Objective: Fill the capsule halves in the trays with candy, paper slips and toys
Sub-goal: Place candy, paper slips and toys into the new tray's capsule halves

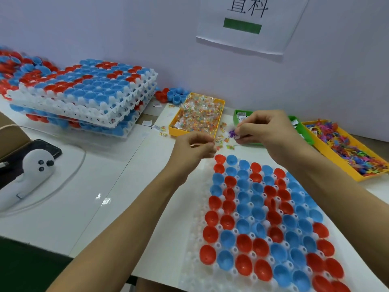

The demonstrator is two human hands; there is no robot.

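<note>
A white tray (194, 234) in front of me holds several empty red and blue capsule halves (259, 213). My right hand (265, 128) pinches a purple toy (232, 133) together with a white paper slip above the table beyond the tray. My left hand (194, 147) hovers near the tray's far left corner with fingers curled; whether it holds anything is hidden. Behind stand a yellow bin of wrapped candy (199, 114), a green bin of paper slips (303, 128) and a yellow bin of coloured toys (347, 149).
A stack of white trays (84, 95) with capsule halves sits at the back left, with loose capsule halves (172, 94) beside it. A white controller (31, 171) and a black phone (45, 147) lie at the left. Stray candies (223, 142) lie by the bins.
</note>
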